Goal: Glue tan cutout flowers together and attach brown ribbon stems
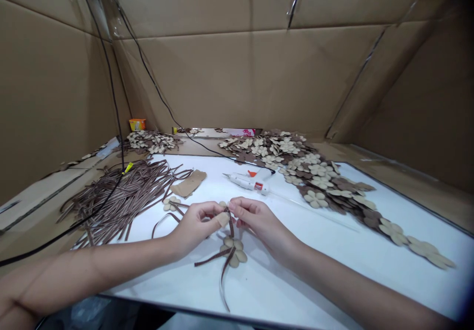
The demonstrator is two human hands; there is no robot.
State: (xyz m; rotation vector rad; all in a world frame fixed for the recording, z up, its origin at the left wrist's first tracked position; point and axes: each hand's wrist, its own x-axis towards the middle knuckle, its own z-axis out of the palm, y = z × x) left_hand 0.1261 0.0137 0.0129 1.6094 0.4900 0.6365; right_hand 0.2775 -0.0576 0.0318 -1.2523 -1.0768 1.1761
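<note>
Both hands meet above the white board, fingertips pinched together. My left hand (196,227), with a tan bandage on its thumb, is closed on a narrow brown strip (231,227) at its upper end. My right hand (261,223) pinches at the same spot from the right. A bit of pale petal shape (222,204) shows between the fingertips, mostly hidden. Just below, a beige flower piece (239,256) lies on the board, with brown strip ends trailing across it. Left of my left hand lies another beige flower (170,203) with strips.
A tangled pile of brown strips (122,197) lies left, beside a piece of tan card (188,184). A white pen-like tool (242,182) lies beyond my hands. Heaped beige and brown flowers (314,172) stretch rightward. A black cable (111,73) hangs at left; cardboard walls (222,83) surround the board.
</note>
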